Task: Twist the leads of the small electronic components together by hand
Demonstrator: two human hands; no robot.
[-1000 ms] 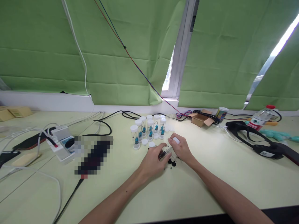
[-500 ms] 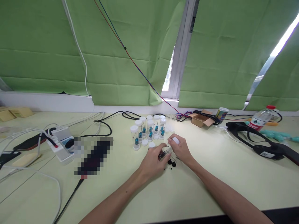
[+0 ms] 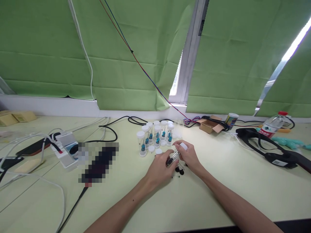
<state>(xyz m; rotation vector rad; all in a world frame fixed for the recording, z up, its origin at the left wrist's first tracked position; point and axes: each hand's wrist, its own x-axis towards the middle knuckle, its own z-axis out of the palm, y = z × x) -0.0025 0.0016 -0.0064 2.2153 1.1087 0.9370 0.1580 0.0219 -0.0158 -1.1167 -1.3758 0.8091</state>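
Note:
Between my hands a small clear tube [image 3: 175,156] lies tilted, with a dark piece inside its lower end. My left hand [image 3: 160,165] is closed around that lower end. At the upper end my right hand [image 3: 189,156] is closed on a white cap [image 3: 183,146], which appears to meet the tube's mouth. Just beyond my hands stand several clear capped tubes [image 3: 143,142] with blue pieces and thin stems inside. Loose white caps [image 3: 151,149] lie in front of them. Black round pieces [image 3: 181,172] with thin stems rest on the table below my hands, partly hidden by my right hand.
On the left are a white power strip [image 3: 65,152], cables and a pixelated dark device [image 3: 99,165]. An open cardboard box [image 3: 210,127], a printed can [image 3: 231,120], a red-capped bottle [image 3: 272,125] and a black headset [image 3: 269,149] stand or lie right.
The white cap in my right hand and the clear tube in my left have come together, end to end. The whole view has shifted slightly.

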